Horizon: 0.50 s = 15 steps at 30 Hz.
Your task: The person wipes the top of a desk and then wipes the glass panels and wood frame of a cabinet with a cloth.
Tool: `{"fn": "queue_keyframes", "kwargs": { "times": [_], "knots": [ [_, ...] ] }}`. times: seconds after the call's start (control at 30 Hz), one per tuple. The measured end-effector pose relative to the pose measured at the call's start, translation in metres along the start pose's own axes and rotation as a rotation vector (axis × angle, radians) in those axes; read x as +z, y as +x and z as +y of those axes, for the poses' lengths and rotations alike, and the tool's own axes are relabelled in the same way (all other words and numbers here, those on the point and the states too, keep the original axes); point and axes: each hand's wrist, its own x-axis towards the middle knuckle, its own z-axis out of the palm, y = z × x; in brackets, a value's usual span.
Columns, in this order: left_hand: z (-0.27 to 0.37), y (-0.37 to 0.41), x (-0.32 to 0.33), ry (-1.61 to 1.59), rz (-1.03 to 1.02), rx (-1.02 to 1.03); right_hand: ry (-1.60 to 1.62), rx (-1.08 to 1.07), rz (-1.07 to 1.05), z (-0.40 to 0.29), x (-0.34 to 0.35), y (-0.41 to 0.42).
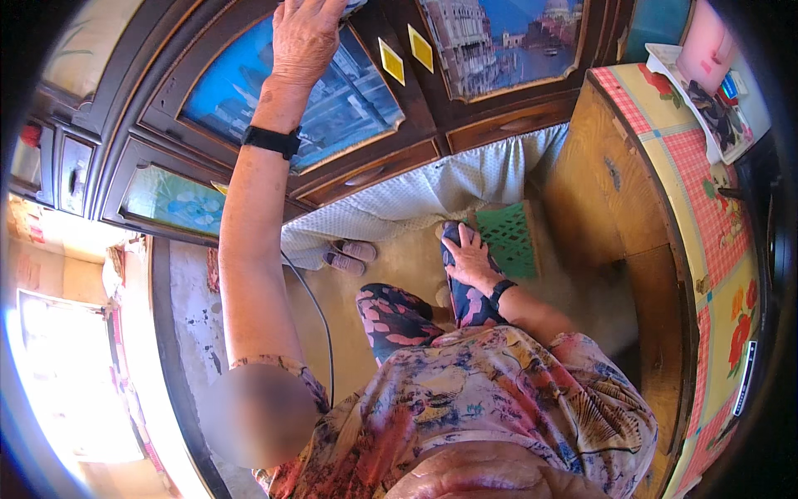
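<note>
My left hand reaches up to the top edge of the view, against a dark wooden cabinet door with a blue city picture panel. Under its fingers shows a bit of a blue-and-white item, perhaps a cloth, mostly cut off by the frame. The fingertips are out of sight. A black band circles that wrist. My right hand rests with spread fingers on my right knee, over dark trousers with pink patches. It holds nothing.
Yellow diamond-shaped plates mark the cabinet doors. A white dotted curtain hangs below them. A pair of shoes, a green lattice piece and a dark cable are low down. To the right, a table with a checked, flowered cover bears a white tray.
</note>
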Motion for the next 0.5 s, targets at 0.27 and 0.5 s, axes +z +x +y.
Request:
{"fn": "queue_keyframes", "kwargs": {
  "times": [0.27,0.5],
  "knots": [
    [0.020,-0.079,0.047,0.031,0.103,-0.173,0.015,0.024,-0.049,-0.003,-0.006,-0.004],
    [0.053,-0.128,0.060,-0.046,0.016,-0.314,0.020,0.010,-0.026,0.001,0.006,0.002]
  ]
}}
